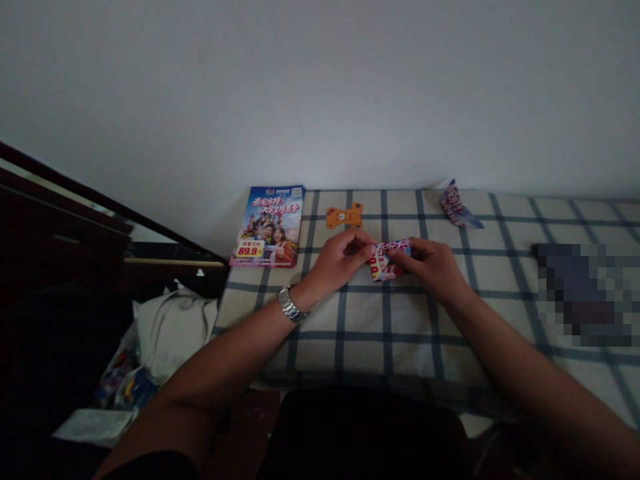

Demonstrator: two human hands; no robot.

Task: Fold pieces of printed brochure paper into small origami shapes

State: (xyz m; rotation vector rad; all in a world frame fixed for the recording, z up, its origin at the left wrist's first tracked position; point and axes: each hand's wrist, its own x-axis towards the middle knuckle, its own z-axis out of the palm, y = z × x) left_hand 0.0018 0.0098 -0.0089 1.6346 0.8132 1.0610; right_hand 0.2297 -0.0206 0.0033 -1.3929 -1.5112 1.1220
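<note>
A small folded piece of printed paper point(386, 261), red, white and blue, is held just above the checked tablecloth point(410, 333). My left hand point(340, 262) pinches its left edge; a metal watch sits on that wrist. My right hand point(434, 269) grips its right side with curled fingers. Both hands meet near the middle of the table.
A colourful flyer point(270, 225) lies at the table's far left corner, partly over the edge. An orange bear-shaped cutout point(345, 217) lies behind my hands. Another folded printed paper point(457, 207) rests by the wall. A blurred-out patch point(585, 293) covers the right. Bags and cloth point(170, 327) lie on the floor at left.
</note>
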